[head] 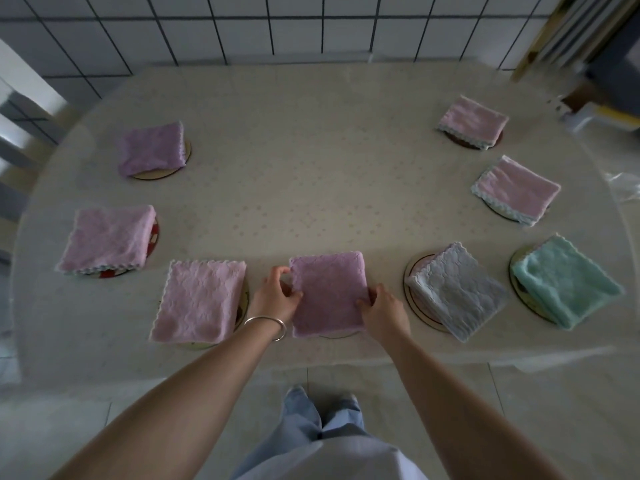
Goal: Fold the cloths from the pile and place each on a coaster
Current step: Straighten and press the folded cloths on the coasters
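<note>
Head cam, looking down at the table (311, 150) w/ eight folded cloths in a ring. Both hands are on the folded purple cloth (329, 294) at the near edge, centre. Left hand (277, 294) pinches its left edge, thumb on top, fingers curled at the side. Right hand (382, 311) grips the lower right edge, fingers tucked onto the fabric. So both are grasping the cloth, neither released. A sliver of coaster (334, 336) peeks out under its near edge, so it looks set down on it, prob just being squared up.

Handling call: plush microfibre type, light, soft, floppy, no stiffness at all. Layers will slide or spring open if lifted by one corner. Best hold is opposite edges, pinching thru all layers, as now. Not fragile, not slippery.

Neighbours: pink cloth (201, 301) just to the left, grey cloth (455, 289) to the right, mint cloth (564, 280) beyond, each on its own coaster. No pile in view; task looks about done.
</note>
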